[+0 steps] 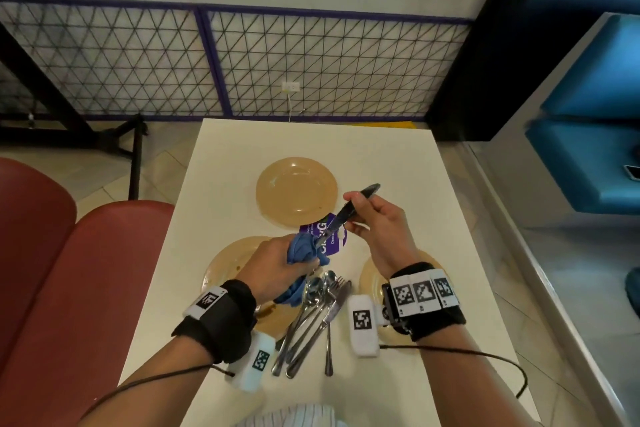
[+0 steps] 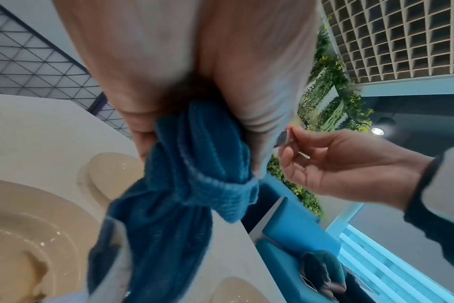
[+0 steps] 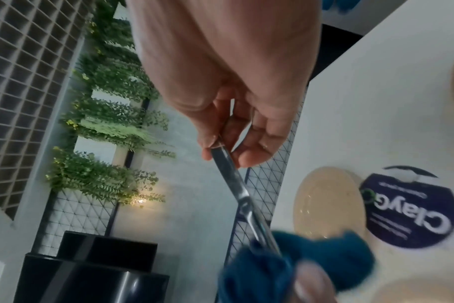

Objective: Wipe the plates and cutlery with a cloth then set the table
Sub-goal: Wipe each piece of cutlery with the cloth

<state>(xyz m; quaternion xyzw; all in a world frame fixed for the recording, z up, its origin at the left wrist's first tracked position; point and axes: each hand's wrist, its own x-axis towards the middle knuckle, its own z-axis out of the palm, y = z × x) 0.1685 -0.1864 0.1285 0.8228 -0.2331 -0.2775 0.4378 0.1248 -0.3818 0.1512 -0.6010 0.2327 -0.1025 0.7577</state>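
My left hand (image 1: 277,263) grips a bunched blue cloth (image 1: 304,250) above the near left beige plate (image 1: 221,267), which carries brown smears. My right hand (image 1: 374,218) pinches the handle of a steel knife (image 1: 349,210); its blade slants down into the cloth. The right wrist view shows the knife (image 3: 233,180) running from my fingers into the cloth (image 3: 285,266). In the left wrist view the cloth (image 2: 194,184) fills the middle. A second plate (image 1: 296,191) lies farther out, a third (image 1: 370,282) under my right wrist. Several spoons, forks and knives (image 1: 311,315) lie piled between the near plates.
A round purple sticker (image 1: 330,236) lies on the white table (image 1: 398,156) below the knife. Red seats (image 1: 69,270) flank the table's left edge, blue seats (image 1: 588,156) stand at the right. A wire fence (image 1: 311,62) lines the wall beyond the far edge.
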